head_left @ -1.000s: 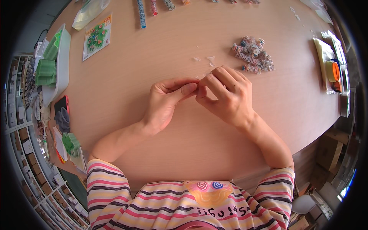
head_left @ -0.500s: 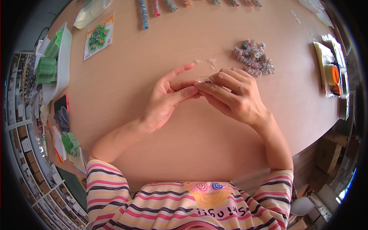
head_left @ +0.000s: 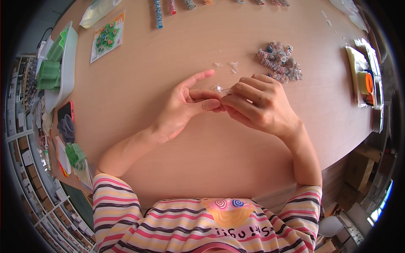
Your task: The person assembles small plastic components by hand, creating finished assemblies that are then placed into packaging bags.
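My left hand [head_left: 179, 107] and my right hand [head_left: 261, 103] meet fingertip to fingertip over the middle of the table. The left thumb presses against bent fingers while its index finger stretches outward. The right thumb and fingers are pinched together. Whatever is between the fingertips is small and mostly hidden. Just beyond them shows a crumpled scrap of clear plastic [head_left: 217, 87]; whether it is held or lies on the table I cannot tell. Beyond my right hand lies a pile of clear-wrapped rolls of small, multicoloured discs [head_left: 280, 61].
More wrapped rolls [head_left: 158, 17] line the far edge. Plastic scraps [head_left: 234, 66] lie beyond my hands. To the left are a printed card [head_left: 107, 38], a white bin [head_left: 69, 69] with green moulds, a phone [head_left: 66, 111] and a green mould [head_left: 76, 156]. Packets [head_left: 356, 76] stand right.
The whitish piece beside my right fingertips no longer shows there; a clear plastic scrap now shows beyond the left fingertips. My right hand has shifted slightly to the right.
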Demonstrator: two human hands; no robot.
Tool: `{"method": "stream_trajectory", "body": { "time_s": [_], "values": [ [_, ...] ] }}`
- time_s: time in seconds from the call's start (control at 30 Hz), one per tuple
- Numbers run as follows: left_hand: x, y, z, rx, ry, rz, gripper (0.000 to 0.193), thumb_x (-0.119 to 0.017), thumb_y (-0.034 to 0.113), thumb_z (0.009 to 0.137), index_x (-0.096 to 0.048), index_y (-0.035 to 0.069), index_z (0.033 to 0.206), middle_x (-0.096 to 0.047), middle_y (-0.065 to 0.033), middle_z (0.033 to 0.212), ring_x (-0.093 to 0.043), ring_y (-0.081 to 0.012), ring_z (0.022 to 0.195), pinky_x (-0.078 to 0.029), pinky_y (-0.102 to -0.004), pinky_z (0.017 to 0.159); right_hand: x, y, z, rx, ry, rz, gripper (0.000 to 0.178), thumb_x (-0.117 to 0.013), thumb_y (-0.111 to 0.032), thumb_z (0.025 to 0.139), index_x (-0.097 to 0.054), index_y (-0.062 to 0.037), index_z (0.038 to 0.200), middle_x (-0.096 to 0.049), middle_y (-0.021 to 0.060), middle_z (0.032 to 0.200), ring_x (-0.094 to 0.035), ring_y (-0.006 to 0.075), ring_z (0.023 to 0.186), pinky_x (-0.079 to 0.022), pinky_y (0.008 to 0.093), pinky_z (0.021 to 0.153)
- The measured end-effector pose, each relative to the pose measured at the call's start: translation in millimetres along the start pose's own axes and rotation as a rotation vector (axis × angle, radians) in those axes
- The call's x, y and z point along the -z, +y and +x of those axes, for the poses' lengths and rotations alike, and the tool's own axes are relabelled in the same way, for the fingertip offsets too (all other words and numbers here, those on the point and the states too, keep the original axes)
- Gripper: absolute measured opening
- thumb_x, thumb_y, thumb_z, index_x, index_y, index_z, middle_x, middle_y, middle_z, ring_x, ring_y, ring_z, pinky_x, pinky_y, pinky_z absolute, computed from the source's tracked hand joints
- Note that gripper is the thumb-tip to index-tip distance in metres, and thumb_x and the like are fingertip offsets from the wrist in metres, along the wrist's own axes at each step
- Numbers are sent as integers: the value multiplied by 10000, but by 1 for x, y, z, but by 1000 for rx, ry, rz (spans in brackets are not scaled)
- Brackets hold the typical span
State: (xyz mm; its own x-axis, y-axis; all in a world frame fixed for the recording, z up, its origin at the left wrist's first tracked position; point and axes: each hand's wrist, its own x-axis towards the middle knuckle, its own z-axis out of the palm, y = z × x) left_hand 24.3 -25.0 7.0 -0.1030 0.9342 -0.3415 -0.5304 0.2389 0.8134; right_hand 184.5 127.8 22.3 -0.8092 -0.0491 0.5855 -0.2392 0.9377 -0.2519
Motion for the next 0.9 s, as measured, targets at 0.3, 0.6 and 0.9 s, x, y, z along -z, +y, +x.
{"method": "stream_trajectory", "body": {
  "time_s": [0.3, 0.6, 0.9],
  "values": [
    [-1, -9, 3, -45, 26, -117, 440, -689, 46, 907, -517, -10, 1308, -681, -123, 1115, -654, -159, 1044, -524, -292, 966, -12, -5, -2, 26, 109, -176, 204, -731, -109, 617, -613, -69, 779, -513, -3, 742, -540, 134, 644, -444, 280, 518],
    [1, -7, 3, -117, 33, 129, 282, -676, 67, 924, -629, -13, 1190, -714, -102, 1045, -677, -146, 957, -546, -290, 895, -13, -5, -3, -29, 101, -219, 222, -759, -139, 645, -599, -85, 789, -506, 2, 746, -542, 140, 639, -441, 280, 501],
    [6, -4, 4, -86, -33, 21, 310, -654, 115, 950, -602, -26, 1222, -720, -129, 1038, -685, -164, 926, -540, -289, 872, -3, 3, -2, -86, 76, 9, 202, -777, -116, 683, -667, -107, 852, -604, -13, 785, -597, 155, 674, -480, 307, 571]
  ]
}}
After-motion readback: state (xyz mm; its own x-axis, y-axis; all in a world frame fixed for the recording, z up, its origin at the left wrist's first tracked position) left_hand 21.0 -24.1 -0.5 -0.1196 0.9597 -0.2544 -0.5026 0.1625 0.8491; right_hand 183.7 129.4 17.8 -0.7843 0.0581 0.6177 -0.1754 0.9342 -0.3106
